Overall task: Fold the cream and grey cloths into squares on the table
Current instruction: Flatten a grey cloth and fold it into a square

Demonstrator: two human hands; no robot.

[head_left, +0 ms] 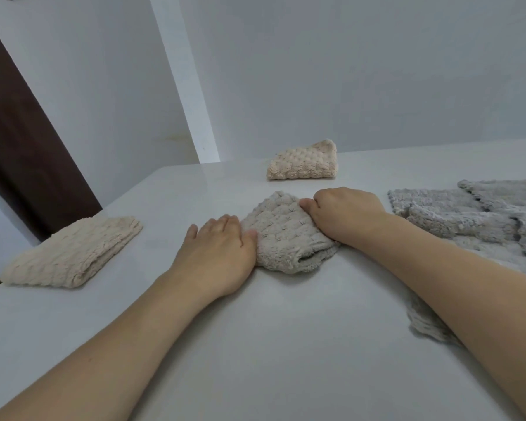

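A folded grey cloth (286, 235), plush and waffle-textured, is being held at the middle of the white worktop (255, 344). Its left edge is being pressed by the left hand (222, 250), fingers straight and close together; its far right corner is being gripped by the right hand (343, 214), fingers curled. Two folded cream cloths are lying apart: one (73, 253) at the left edge, one (304, 162) further back. A pile of unfolded grey cloths (474, 214) is spreading under the right forearm.

Grey cloth pile (480, 217) cut off at the picture's right edge, another grey cloth (422, 323) half hidden under the right forearm, right hand (343, 212) fingertips tucked out of sight.
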